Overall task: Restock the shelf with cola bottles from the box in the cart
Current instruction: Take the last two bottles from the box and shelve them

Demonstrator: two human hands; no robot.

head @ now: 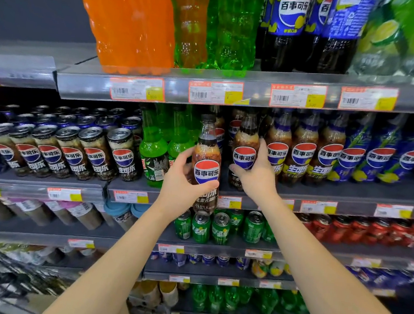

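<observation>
With our left hand [182, 179] wrapped around one cola bottle [206, 164] just off the shelf's front edge [132, 196] and our right hand [257, 172] gripping another bottle [245, 147] already on it, we should slide each in upright, label forward.

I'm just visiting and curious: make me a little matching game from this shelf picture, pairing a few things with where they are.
Things:
1. left hand
2. right hand
3. orange soda bottles
4. green cans

Places:
A. top shelf
B. shelf below the hands
C. holding a cola bottle off the shelf
D. on a cola bottle standing on the shelf

Pairs: 1-C, 2-D, 3-A, 4-B
</observation>
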